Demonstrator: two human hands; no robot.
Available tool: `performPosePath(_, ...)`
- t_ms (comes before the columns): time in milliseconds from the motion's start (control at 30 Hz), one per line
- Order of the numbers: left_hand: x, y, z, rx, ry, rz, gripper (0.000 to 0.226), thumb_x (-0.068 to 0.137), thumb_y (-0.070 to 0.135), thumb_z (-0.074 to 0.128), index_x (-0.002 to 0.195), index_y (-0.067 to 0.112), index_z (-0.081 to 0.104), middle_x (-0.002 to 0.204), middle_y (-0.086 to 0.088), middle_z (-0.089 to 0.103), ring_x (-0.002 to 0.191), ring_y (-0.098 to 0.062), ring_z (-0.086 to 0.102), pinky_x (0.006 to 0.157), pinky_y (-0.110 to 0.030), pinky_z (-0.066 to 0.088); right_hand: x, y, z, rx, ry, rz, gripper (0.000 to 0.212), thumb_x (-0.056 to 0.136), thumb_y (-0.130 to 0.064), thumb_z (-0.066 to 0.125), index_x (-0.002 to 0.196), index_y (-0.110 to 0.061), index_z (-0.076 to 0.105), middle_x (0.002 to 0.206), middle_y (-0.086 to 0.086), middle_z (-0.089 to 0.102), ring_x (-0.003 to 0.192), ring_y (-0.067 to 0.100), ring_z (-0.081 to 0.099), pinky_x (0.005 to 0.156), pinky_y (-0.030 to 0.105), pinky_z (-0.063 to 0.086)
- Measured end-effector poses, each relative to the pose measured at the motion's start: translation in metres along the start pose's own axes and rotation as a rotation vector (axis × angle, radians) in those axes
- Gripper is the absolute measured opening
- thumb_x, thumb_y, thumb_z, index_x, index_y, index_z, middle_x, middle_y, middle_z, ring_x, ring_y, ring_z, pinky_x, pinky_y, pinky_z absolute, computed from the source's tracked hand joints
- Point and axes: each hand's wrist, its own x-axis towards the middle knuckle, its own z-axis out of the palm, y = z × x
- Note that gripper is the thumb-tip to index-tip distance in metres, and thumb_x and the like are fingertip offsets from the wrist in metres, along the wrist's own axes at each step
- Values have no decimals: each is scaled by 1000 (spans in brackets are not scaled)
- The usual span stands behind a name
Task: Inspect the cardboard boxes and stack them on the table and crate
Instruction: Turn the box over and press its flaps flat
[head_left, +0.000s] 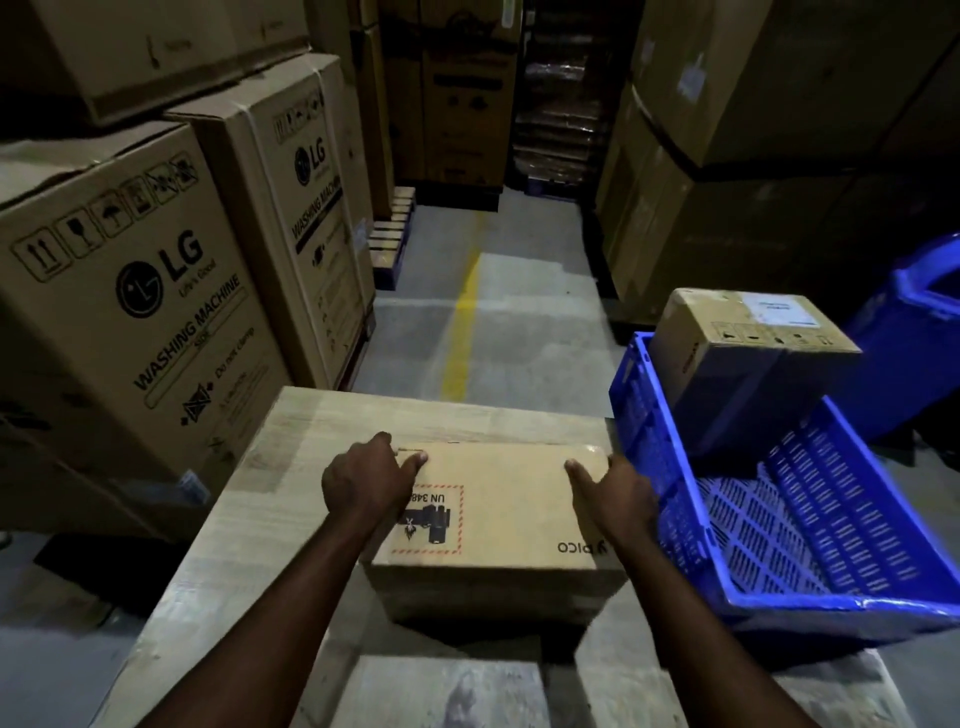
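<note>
Though apart, left hand (363, 483), right hand (618, 493) (thumbs atop) astride box (509, 512).

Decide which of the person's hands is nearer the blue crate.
Right. The right hand grips the cardboard box at its right edge, beside the blue crate; the left hand grips the opposite edge, with the box between.

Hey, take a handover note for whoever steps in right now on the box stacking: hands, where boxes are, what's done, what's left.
Left hand grips the PICO box at its far left corner; right hand grips the far right corner.
The box is over the wooden table; resting or lifted, cannot tell.
Done: a smaller labelled box sits at the far end of the blue crate.
Left: finish inspecting the PICO box and place it.
</note>
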Motion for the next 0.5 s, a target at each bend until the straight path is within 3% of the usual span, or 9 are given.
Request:
performPosePath(133, -21, 4, 16, -117, 34, 38, 61, 90, 65, 45, 140, 30, 44, 97, -5, 70, 89, -28, 65, 70, -34, 49, -14, 17, 16, -2, 32, 76, 71, 85, -72, 47, 133, -19, 50, 118, 14, 65, 106, 35, 61, 89, 44, 52)
performPosePath(233, -34, 8, 24, -182, -17, 64, 71, 94, 57, 42, 153, 21, 24, 133, -10, 57, 117, -30, 51, 92, -41, 46, -17, 9, 17, -68, 23, 64, 69, 92, -63, 44, 143, -18, 38, 136, 17, 53, 123, 37, 50, 102, 49, 44)
performPosePath(300, -38, 10, 30, -81, -36, 193, 75, 95, 57, 35, 155, 17, 16, 160, -16, 21, 142, -34, 26, 113, -46, 29, -24, 1, 19, -202, 52, -118, 71, 97, -53, 40, 153, -13, 23, 158, 16, 28, 142, 35, 29, 116, 48, 24)
performPosePath(367, -45, 17, 39, -29, -85, 477, 79, 95, 64, 18, 157, 15, 11, 164, -14, -3, 151, -33, 3, 120, -49, 14, -35, -7, 28, -306, -34, -407, 77, 98, -53, 32, 157, -9, 10, 165, 12, 7, 151, 29, 9, 121, 42, 7)
performPosePath(433, -54, 27, 46, -12, -129, 690, 80, 95, 63, 1, 157, 14, 12, 163, -8, -2, 152, -29, -1, 120, -46, 8, -46, -15, 39, -381, -175, -625, 78, 96, -56, 18, 158, -10, 7, 166, 9, -1, 153, 23, -4, 121, 37, -4)
performPosePath(500, -57, 34, 47, -3, -112, 743, 76, 97, 59, 1, 156, 15, 18, 164, -5, 8, 151, -26, 1, 118, -44, 4, -51, -21, 45, -418, -231, -696, 81, 92, -57, 5, 158, -12, 4, 166, 6, -5, 152, 21, -12, 122, 37, -8)
